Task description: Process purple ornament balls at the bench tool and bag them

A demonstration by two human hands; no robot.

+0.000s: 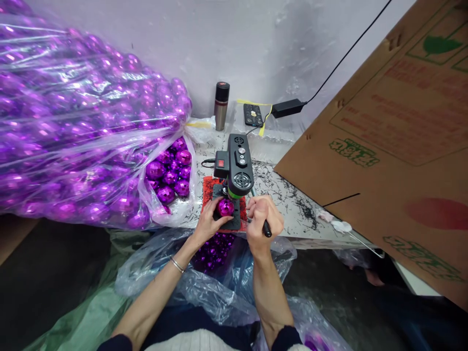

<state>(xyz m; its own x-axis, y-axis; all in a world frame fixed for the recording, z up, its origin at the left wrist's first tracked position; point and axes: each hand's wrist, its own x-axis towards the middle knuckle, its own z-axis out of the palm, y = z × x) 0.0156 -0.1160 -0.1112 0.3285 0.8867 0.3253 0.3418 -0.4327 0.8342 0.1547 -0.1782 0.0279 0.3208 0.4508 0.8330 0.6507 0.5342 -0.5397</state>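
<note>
A shiny purple faceted bauble sits under the head of a small black bench drill press. My left hand grips this bauble from its left side, thumb in front and fingers behind. The machine's dark base plate rests on a red mat. To the right, my right hand is closed in a fist around the black-tipped lever handle of the machine. Whether the machine's tip touches the bauble is hidden by its head.
At left bulges a huge clear bag of purple baubles, its mouth open beside the machine. Another plastic bag with baubles hangs below the table edge. A large cardboard box leans at right. Behind stand a thermos, phone and power adapter.
</note>
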